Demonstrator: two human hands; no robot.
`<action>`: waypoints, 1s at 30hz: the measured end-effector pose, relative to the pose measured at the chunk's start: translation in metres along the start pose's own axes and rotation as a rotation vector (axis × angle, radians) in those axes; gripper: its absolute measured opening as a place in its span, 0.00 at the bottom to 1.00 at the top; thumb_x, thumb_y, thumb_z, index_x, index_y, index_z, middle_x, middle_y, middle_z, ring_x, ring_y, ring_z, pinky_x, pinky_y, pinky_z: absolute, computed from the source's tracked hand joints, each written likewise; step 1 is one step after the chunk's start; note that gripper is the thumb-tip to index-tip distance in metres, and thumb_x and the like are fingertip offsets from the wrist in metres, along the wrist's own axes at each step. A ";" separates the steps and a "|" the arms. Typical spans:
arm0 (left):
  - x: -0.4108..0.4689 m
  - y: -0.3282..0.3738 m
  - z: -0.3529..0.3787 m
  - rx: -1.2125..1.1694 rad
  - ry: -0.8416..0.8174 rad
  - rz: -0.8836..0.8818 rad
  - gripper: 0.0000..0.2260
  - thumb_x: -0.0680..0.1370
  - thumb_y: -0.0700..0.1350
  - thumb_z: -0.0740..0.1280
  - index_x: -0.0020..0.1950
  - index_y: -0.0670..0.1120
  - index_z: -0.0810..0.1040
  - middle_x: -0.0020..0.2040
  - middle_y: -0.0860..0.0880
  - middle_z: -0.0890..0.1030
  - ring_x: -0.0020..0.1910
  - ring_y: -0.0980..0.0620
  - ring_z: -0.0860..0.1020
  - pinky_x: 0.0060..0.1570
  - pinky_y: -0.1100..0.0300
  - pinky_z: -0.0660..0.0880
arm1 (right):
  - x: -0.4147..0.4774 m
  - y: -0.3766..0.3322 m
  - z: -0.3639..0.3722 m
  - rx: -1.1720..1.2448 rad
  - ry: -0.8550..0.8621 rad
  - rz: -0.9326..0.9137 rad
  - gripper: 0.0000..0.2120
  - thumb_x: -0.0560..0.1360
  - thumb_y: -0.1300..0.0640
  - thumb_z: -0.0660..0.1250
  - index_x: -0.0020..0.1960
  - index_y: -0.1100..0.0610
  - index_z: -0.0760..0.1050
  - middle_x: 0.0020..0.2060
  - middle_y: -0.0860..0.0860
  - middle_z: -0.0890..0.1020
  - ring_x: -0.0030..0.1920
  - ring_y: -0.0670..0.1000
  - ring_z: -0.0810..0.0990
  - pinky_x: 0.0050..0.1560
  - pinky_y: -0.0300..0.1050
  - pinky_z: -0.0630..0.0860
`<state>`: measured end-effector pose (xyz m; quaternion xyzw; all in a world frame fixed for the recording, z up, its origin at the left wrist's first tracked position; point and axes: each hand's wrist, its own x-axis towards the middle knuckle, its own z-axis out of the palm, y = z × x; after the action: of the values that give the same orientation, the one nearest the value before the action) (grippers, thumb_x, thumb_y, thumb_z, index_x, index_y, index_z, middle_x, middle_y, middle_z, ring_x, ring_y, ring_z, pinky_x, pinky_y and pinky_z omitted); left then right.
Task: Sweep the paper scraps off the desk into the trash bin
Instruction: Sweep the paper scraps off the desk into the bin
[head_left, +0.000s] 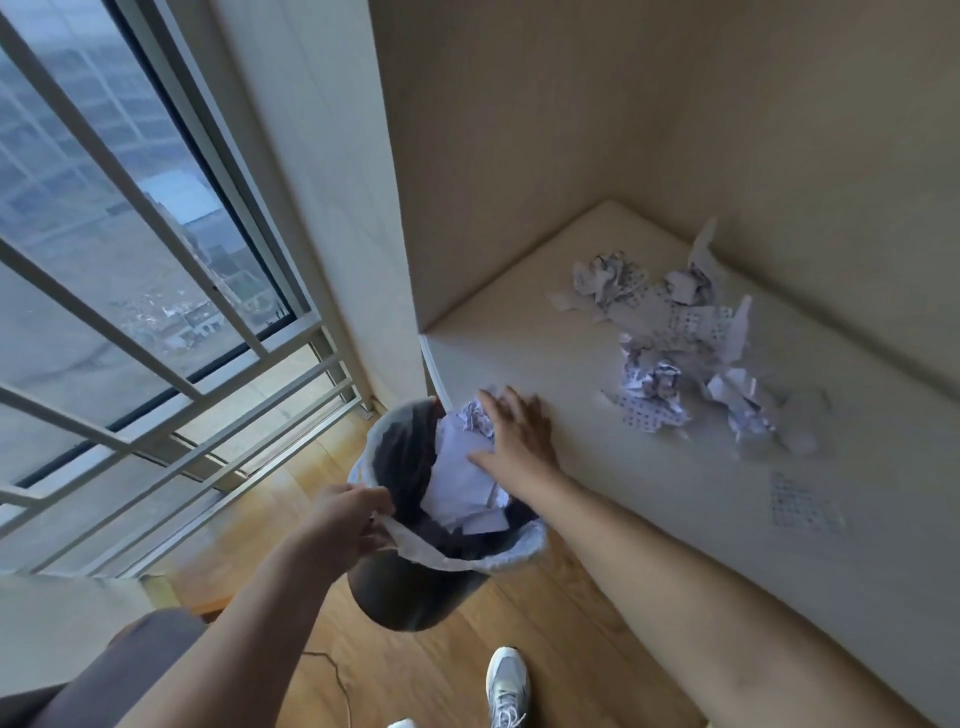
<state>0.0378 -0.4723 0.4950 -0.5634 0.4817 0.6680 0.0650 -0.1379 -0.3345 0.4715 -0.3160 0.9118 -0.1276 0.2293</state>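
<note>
A dark trash bin (410, 597) with a pale liner stands tilted on the floor against the left edge of the beige desk (649, 493). My left hand (345, 519) pinches the liner at the bin's near rim. My right hand (519, 439) lies flat with spread fingers at the desk's left edge, touching white paper scraps (462, 483) that hang over and into the bin. A larger heap of crumpled, dotted paper scraps (685, 353) lies farther right on the desk. One flat dotted scrap (802, 501) rests alone nearer to me.
Wood-panelled walls (623, 130) close the desk in at the back and right. A window with metal bars (130, 312) is at left above the wooden floor (519, 623). My white shoe (506, 686) and a thin cable (332, 670) are on the floor below the bin.
</note>
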 end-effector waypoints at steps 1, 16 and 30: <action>-0.003 0.001 0.000 -0.002 0.006 0.003 0.03 0.69 0.28 0.66 0.40 0.34 0.73 0.30 0.41 0.69 0.28 0.44 0.72 0.31 0.52 0.78 | -0.007 -0.009 0.005 0.000 -0.015 -0.023 0.42 0.72 0.42 0.69 0.77 0.43 0.49 0.79 0.50 0.49 0.77 0.64 0.46 0.75 0.64 0.51; -0.030 0.015 0.002 0.040 0.025 0.011 0.05 0.71 0.28 0.65 0.45 0.34 0.73 0.37 0.40 0.69 0.34 0.42 0.73 0.31 0.53 0.76 | -0.018 0.186 -0.163 0.091 0.279 0.763 0.55 0.59 0.24 0.66 0.77 0.41 0.46 0.79 0.54 0.43 0.77 0.66 0.43 0.70 0.75 0.47; -0.039 0.032 -0.006 0.132 0.080 0.030 0.13 0.73 0.30 0.67 0.58 0.31 0.76 0.59 0.31 0.76 0.50 0.35 0.80 0.39 0.49 0.81 | 0.022 0.146 -0.096 0.074 0.095 0.315 0.16 0.67 0.33 0.68 0.48 0.41 0.71 0.72 0.51 0.60 0.73 0.60 0.54 0.69 0.64 0.62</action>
<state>0.0356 -0.4754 0.5454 -0.5769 0.5351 0.6129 0.0729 -0.2769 -0.2283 0.4922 -0.1539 0.9545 -0.1386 0.2146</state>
